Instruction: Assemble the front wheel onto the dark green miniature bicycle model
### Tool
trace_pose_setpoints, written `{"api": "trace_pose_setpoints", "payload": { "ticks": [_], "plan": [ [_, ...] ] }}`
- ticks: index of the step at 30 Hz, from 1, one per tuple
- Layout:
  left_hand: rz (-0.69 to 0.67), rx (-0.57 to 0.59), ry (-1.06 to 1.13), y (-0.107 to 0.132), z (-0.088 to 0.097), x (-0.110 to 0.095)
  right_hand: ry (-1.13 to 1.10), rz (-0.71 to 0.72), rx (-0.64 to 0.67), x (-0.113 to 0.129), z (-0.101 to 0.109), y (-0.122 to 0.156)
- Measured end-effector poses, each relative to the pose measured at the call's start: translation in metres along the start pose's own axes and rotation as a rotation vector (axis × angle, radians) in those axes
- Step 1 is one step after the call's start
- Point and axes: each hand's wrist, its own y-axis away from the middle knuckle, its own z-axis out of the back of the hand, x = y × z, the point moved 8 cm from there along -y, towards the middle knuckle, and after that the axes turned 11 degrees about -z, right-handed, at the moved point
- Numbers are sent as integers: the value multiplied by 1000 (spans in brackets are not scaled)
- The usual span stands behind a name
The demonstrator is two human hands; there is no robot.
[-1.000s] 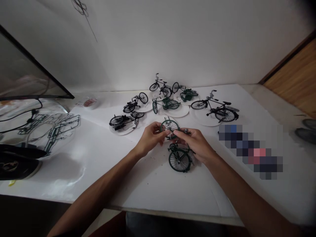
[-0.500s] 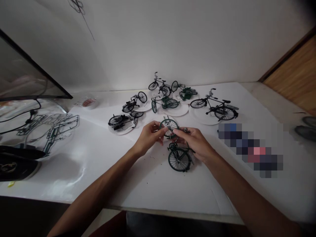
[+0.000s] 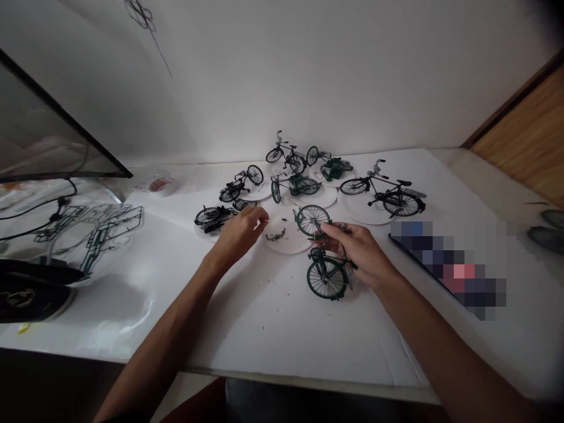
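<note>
Green-rimmed, wire-spoked miniature bicycle wheel (image 3: 311,221) stands just above a round white paper plate (image 3: 286,245), held at its lower right rim by the person's right hand (image 3: 356,251). From across the room, the right hand's fingers (image 3: 324,230) look pinched closed on that rim, with a small silvery piece among them, too small to name. The left hand (image 3: 240,233) is apart from the wheel, its fingers (image 3: 263,215) loosely curled and grasping nothing, near the plate's edge. Small dark scraps (image 3: 276,237) lie on the plate. A dark green model bicycle (image 3: 326,276) rests on the white tabletop (image 3: 273,329) just below the right hand. Farther back, several more miniature bicycles stand on paper plates, including a black one (image 3: 382,191) on the right. Off to the left, green plastic sprue frames (image 3: 110,232) lie near a dark-edged screen (image 3: 44,117).
</note>
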Motion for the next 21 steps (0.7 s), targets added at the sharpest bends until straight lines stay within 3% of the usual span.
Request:
{"api": "trace_pose_setpoints", "payload": {
  "ticks": [5, 10, 15, 21],
  "plan": [
    [-192, 150, -63, -4, -22, -33, -24, 29, -36, 4, 5, -1],
    [-286, 210, -164, -5, -34, -54, -25, 56, -34, 6, 5, 0],
    [-291, 187, -213, -6, -37, -53, -40, 62, -44, 9, 7, 0],
    [-204, 80, -300, -10, -23, -36, -57, 63, -32, 10, 8, 1]
  ]
}}
